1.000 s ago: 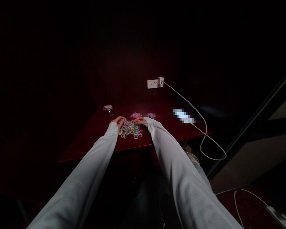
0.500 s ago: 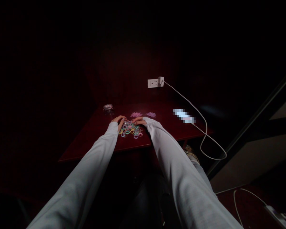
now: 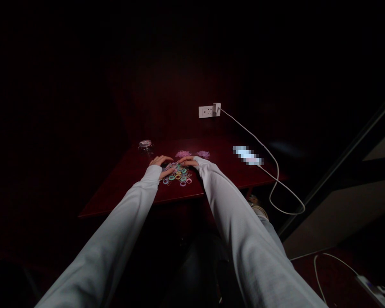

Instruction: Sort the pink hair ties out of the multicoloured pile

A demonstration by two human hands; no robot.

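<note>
A mixed pile of small coloured hair ties [image 3: 179, 174] lies on the dark red table [image 3: 122, 188]. My left hand [image 3: 161, 164] rests on the pile's left side, fingers stretched forward and thumb spread across the rings. At the far right side of the pile is my right hand [image 3: 187, 161], its fingers reaching out over the ties and partly hidden by the sleeve. Just beyond it sit a small heap of pink bands [image 3: 183, 154] and a heap of purple bands [image 3: 203, 154]. Nothing shows gripped in either hand.
A clear round container [image 3: 145, 145] stands at the table's back left. At the right lies a blurred-out lit device [image 3: 247, 155], with a white cable [image 3: 256, 139] running to a charger [image 3: 216, 109] in the wall socket [image 3: 205, 112]. A power strip [image 3: 374, 291] is at the lower right.
My left hand has moved slightly right and opened out, its thumb now lying across the pile and covering some ties. My right hand is nearly still.
</note>
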